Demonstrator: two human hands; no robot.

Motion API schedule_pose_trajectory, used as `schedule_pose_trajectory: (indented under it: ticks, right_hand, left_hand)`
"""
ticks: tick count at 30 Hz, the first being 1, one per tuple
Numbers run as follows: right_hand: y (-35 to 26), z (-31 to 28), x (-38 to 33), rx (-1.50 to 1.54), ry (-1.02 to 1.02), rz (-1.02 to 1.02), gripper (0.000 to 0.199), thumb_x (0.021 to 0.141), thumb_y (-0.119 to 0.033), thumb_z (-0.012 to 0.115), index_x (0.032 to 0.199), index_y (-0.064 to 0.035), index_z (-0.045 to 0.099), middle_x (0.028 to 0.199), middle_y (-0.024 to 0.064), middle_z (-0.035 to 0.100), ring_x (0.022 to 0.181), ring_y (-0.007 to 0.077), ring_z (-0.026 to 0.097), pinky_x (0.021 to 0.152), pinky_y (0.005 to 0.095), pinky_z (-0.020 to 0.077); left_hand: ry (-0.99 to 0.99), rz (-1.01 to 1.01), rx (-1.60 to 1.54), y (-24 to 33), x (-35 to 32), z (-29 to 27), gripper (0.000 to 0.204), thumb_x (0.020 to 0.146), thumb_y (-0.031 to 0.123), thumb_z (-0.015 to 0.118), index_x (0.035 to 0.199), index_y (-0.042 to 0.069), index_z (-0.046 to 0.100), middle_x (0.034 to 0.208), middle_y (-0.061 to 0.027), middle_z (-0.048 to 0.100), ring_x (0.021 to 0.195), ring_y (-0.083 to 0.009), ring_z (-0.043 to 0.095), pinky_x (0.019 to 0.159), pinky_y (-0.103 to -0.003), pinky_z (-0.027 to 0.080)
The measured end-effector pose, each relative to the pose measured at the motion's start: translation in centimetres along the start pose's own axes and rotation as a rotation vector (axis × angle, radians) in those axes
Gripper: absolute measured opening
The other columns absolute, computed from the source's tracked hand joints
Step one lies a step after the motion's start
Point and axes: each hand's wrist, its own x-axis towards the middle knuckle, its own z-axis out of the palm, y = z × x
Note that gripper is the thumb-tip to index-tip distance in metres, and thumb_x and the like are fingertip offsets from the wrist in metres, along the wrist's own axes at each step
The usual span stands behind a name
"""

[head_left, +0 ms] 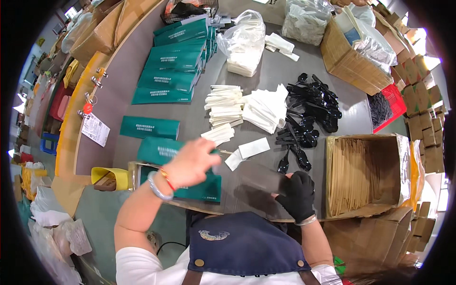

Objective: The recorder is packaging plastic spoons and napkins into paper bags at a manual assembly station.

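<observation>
My left hand, bare with bracelets at the wrist, hovers blurred over a stack of green flat packets near the table's front. My right hand wears a black glove and grips a blurred, clear flat sleeve just above the table edge. Beyond it lie a pile of black plastic spoons, white napkin packets and a stack of white paper strips. Whether the left hand holds anything I cannot tell.
Rows of green packets cover the far left of the grey table. An open cardboard box of brown sleeves stands at the right. Farther back are plastic bags, another carton and a red basket.
</observation>
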Motion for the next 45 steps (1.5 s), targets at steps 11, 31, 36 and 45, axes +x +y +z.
schedule_pose_trajectory:
  ticks: [11,31,36,45]
  right_hand:
    - [-2.2,0.5,0.0,-0.099,-0.218,-0.104,0.062,0.058,-0.038,0.085,0.107,-0.0102,0.059,0.107,0.0081,0.058,0.1,0.0292,0.056,0.085,0.0445,0.0402]
    - [11.2,-0.7,-3.8,0.185,0.411,0.444,0.03,0.081,-0.019,0.075,0.102,-0.0024,0.061,0.096,0.0099,0.061,0.087,0.0238,0.059,0.079,0.0357,0.0484]
    - [19.2,-3.1,-8.3,-0.232,0.421,0.59,0.023,0.085,-0.018,0.07,0.098,-0.0002,0.063,0.092,0.0129,0.063,0.081,0.028,0.062,0.075,0.0375,0.0497]
    - [18.8,-2.8,-7.3,-0.203,0.166,0.721,0.011,0.087,-0.01,0.056,0.094,-0.0009,0.055,0.087,0.0195,0.06,0.083,0.0357,0.06,0.073,0.0412,0.0473]
  left_hand:
    - [0.467,-0.706,-0.151,4.1,-4.0,13.6,0.099,0.062,0.045,0.086,0.14,0.001,0.042,0.146,-0.0204,0.035,0.139,-0.0418,0.024,0.113,-0.059,0.015]
    - [0.562,-0.465,0.133,-4.2,2.9,11.2,0.011,0.078,0.017,0.071,0.084,0.012,0.063,0.086,-0.0036,0.059,0.086,-0.0271,0.055,0.073,-0.042,0.04]
    - [0.539,-0.402,0.221,-2.9,4.0,10.4,0.006,0.08,0.013,0.068,0.081,0.011,0.062,0.082,-0.0048,0.06,0.084,-0.0272,0.056,0.073,-0.042,0.041]
    - [0.492,-0.396,-0.019,1.7,8.2,11.8,0.026,0.075,0.02,0.077,0.094,0.011,0.062,0.095,-0.0072,0.058,0.091,-0.0312,0.054,0.077,-0.045,0.044]
